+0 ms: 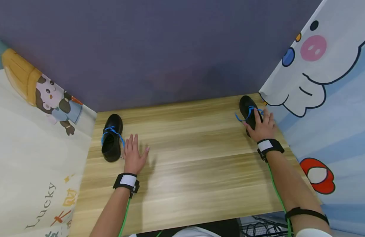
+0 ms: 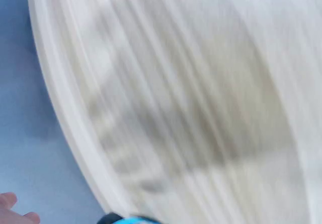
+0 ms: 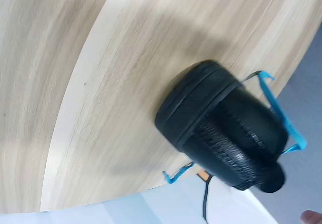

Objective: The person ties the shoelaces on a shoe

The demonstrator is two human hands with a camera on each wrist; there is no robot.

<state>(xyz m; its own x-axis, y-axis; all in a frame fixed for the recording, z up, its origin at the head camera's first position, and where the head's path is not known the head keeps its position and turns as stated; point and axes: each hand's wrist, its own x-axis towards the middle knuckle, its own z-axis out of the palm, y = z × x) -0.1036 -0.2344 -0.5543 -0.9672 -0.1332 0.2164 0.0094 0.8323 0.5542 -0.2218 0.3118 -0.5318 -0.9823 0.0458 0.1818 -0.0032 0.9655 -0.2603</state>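
The wooden table [image 1: 194,158] fills the head view, with a grey wall behind it and cartoon curtains on both sides. Only this view shows both shoes at once: the left shoe [image 1: 112,142] stands near the table's far left corner, the right shoe [image 1: 249,112] at the far right corner, well apart. My right wrist view shows what the head view hides: the right shoe [image 3: 226,133] close up from its heel end, black with blue laces [image 3: 282,118], right at the table's edge. My left wrist view is mostly blurred pale streaks, with a fingertip low in the corner.

My left hand [image 1: 133,157] lies flat on the table just beside the left shoe, fingers straight and slightly spread, holding nothing. My right hand [image 1: 263,126] rests on the right shoe's near end, fingers extended over it; I cannot tell if they grip.
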